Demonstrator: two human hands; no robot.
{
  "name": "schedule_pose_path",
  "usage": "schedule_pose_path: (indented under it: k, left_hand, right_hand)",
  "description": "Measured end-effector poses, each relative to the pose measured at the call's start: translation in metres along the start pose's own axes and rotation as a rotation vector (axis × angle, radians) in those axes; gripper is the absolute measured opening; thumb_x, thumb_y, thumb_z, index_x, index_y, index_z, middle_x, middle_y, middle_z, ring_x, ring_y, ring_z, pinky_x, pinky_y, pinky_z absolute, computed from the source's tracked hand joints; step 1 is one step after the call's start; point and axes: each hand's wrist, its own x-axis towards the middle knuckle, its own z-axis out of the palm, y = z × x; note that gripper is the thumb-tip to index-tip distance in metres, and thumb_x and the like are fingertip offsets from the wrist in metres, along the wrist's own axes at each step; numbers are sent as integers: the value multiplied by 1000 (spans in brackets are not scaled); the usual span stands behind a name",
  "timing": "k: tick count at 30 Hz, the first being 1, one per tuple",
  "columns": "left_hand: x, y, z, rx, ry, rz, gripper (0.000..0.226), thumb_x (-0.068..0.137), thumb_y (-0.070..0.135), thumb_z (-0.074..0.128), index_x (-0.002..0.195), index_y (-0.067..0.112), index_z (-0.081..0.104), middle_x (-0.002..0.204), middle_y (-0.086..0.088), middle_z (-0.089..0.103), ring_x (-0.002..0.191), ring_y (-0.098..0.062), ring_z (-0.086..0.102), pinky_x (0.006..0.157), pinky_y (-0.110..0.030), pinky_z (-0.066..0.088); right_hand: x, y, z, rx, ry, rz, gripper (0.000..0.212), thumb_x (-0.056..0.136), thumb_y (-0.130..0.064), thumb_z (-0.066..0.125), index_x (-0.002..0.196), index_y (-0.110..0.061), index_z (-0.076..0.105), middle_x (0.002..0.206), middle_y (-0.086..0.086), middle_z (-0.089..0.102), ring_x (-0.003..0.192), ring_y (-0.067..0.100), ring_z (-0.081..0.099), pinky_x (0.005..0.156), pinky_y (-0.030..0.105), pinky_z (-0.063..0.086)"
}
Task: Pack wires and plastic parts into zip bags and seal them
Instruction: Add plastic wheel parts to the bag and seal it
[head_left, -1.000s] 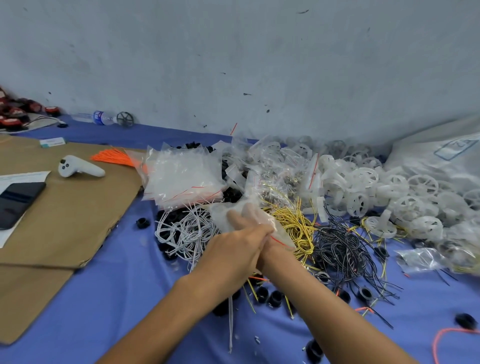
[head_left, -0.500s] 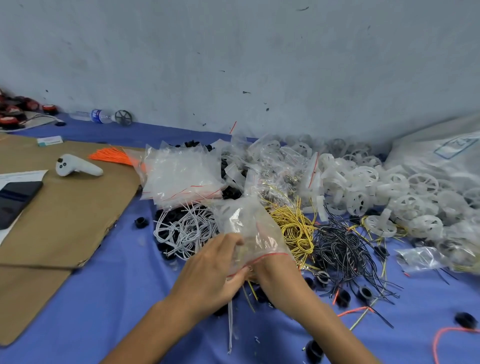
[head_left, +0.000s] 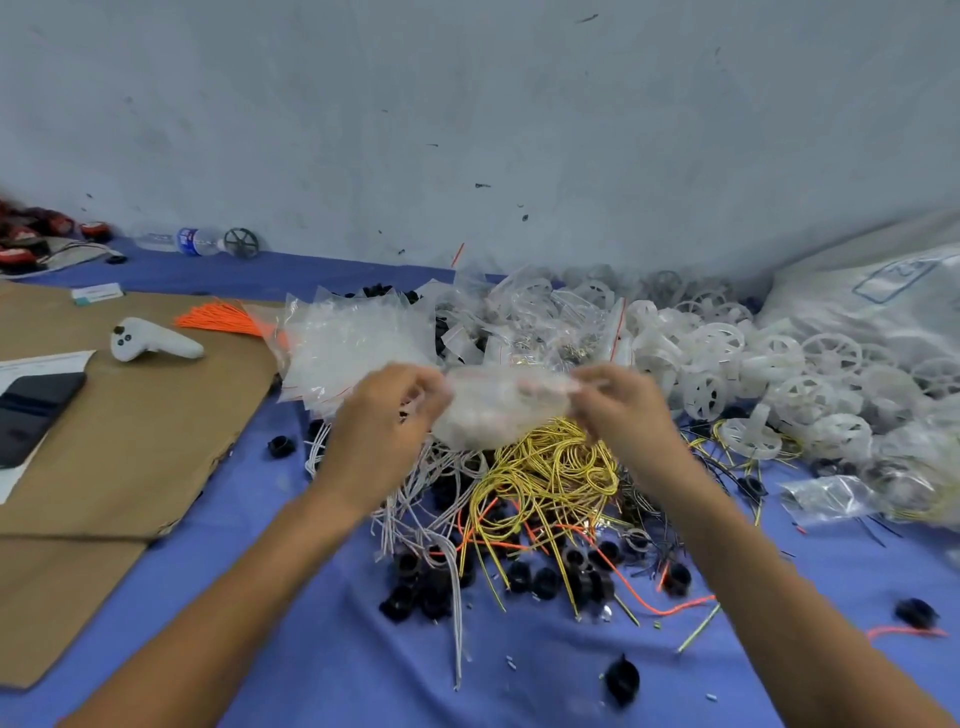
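Observation:
A clear zip bag (head_left: 496, 415) with a red seal line hangs in the air above the wire heap, stretched sideways between both hands. My left hand (head_left: 387, 415) pinches its left top corner and my right hand (head_left: 618, 410) pinches its right top corner. The bag's contents are too blurred to name. Under it lie yellow wires (head_left: 550, 467), white wires (head_left: 415, 499), black wires (head_left: 670, 499) and orange wires (head_left: 649, 592), with black plastic rings (head_left: 530, 577) scattered among them. White plastic wheels (head_left: 769, 374) are heaped to the right.
A stack of empty zip bags (head_left: 348, 348) lies behind my left hand. On the left, brown cardboard (head_left: 130, 441) carries a white controller (head_left: 150, 343), a dark phone (head_left: 36, 410) and orange ties (head_left: 223, 319). A big white sack (head_left: 872, 296) fills the far right. A bottle (head_left: 192, 241) lies by the wall.
The hands were close together low over the wires, working at the bag's mouth. They have lifted and moved apart, and the bag now stretches horizontally between them.

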Motion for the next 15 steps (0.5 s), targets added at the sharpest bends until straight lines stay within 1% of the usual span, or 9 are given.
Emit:
schedule_pose_path:
  k: [1,3,5,7,8,10,12,13,15]
  left_hand:
    - [16,4,-6,-70,31,-56,5,93,33,62,92,37,60,92,23,62,80,14,55,69,-6,42]
    - [46,12,-16,-200,82,-101,1,94,34,63,95,34,62,92,19,67,83,12,59,71,-4,43]
    - [66,19,-24,-375,130,-110,6,95,28,65,97,22,64,91,9,72,86,0,66,75,-10,47]
    - [77,28,-31,-520,178,-96,6,96,22,64,96,16,64,83,4,74,77,-7,68,72,-17,50]
    - [80,33,-34,-547,198,-84,6,96,23,63,95,17,64,80,3,74,74,-9,67,70,-19,51]
    - [85,42,-40,-556,217,-62,7,96,28,64,93,21,64,78,2,74,71,-13,68,67,-25,53]
    - [86,48,-44,-559,226,-38,8,95,30,64,92,23,65,77,2,74,68,-15,68,66,-30,56]
    - [86,52,-46,-564,229,-33,8,95,30,64,93,22,65,76,2,74,66,-16,67,66,-32,57]
    - [86,58,-48,-599,236,-38,8,95,27,65,92,20,65,72,2,73,63,-15,66,64,-31,56]
  right_hand:
    - [10,-17,-6,190,-32,10,20,94,-8,59,111,-5,66,78,7,64,66,21,55,61,33,50]
    - [25,-48,-15,459,-102,-8,22,92,-7,60,111,4,66,79,8,59,69,16,54,63,26,49]
    - [33,-70,-23,641,-156,-49,21,91,-5,60,108,7,65,80,6,59,69,13,55,65,22,51]
    - [36,-82,-29,786,-217,-81,20,89,0,58,107,5,64,83,6,61,74,13,58,71,21,53]
    - [36,-85,-31,801,-226,-118,21,88,4,56,107,3,64,85,6,62,76,13,59,75,22,53]
    - [34,-87,-35,674,-152,-228,18,88,5,59,101,-2,68,82,6,64,74,14,61,76,24,54]
    - [29,-88,-40,497,-62,-324,9,88,-11,67,95,-6,72,77,6,63,67,14,58,67,25,53]
    - [27,-88,-43,434,-31,-358,12,87,-20,70,92,-9,73,76,6,62,65,12,55,64,25,52]
    - [22,-92,-47,379,1,-391,10,86,-30,69,86,-21,75,85,5,63,65,9,54,64,23,50]
